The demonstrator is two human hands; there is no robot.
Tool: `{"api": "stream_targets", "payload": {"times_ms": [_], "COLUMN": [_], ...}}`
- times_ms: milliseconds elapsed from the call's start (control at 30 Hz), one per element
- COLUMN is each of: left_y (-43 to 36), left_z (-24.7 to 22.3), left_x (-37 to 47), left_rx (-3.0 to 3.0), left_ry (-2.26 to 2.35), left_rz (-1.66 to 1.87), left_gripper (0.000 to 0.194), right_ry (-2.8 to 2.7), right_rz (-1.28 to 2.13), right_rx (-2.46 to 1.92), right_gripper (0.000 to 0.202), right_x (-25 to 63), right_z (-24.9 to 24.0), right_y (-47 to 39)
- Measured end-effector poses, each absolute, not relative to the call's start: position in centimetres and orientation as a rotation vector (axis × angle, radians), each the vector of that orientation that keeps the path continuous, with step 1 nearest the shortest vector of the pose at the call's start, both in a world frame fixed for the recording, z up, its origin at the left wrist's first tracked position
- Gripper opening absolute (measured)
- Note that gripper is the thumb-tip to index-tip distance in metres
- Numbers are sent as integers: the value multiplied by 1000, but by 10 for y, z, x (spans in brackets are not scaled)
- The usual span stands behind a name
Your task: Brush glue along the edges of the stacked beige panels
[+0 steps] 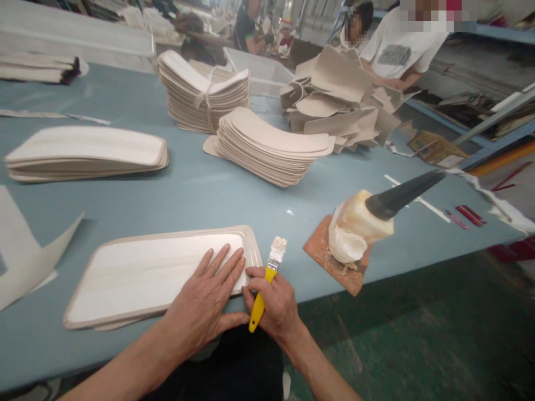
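Note:
My left hand (209, 289) lies flat, fingers stretched out, on the right part of a white panel (146, 278). That panel rests on a slightly larger beige piece with rounded corners, whose rim (253, 245) shows around it. My right hand (273, 301) is closed around a yellow-handled paintbrush (259, 306), its bristles pointing away from me and coated in a white paste. The fingertips of this hand are also at the right edge of the pieces. To the right, a glue-smeared container (351, 223) with a dark handle (401, 195) stands on a brown board (321, 245).
Stacked beige pieces (267, 145), a tied bundle (200, 94) and a white-topped stack (87, 147) stand farther back on the blue table (188, 195). Curled beige sheets (338, 94) are piled at the back right, near a person in a white shirt (401, 44). Red tools (470, 214) lie at the right.

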State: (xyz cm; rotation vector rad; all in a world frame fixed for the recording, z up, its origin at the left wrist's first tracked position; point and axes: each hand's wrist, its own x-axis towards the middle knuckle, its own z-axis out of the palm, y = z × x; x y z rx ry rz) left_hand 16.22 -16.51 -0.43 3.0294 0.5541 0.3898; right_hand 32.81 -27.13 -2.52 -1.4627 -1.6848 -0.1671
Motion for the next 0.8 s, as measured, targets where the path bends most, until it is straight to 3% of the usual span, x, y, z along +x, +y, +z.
{"api": "stream_targets", "payload": {"times_ms": [267, 500, 667, 800], "left_y": [-175, -179, -178, -176], "left_z": [-1, 25, 27, 3], "left_x": [158, 128, 69, 9], "left_rx": [2968, 2798, 2784, 2776], "left_ry": [504, 663, 1089, 1502], "left_rz": [254, 314, 484, 512], "left_gripper": [105, 91, 74, 74], "right_ry": [-1746, -1824, -1885, -1897], "right_rz": [-294, -338, -358, -338], "right_rx": [-1497, -1485, -1522, -1513], "right_gripper": [8, 8, 10, 13], "right_x": [330, 337, 345, 350], "right_z": [-33, -47, -58, -59], "right_y": [-276, -281, -285, -282]}}
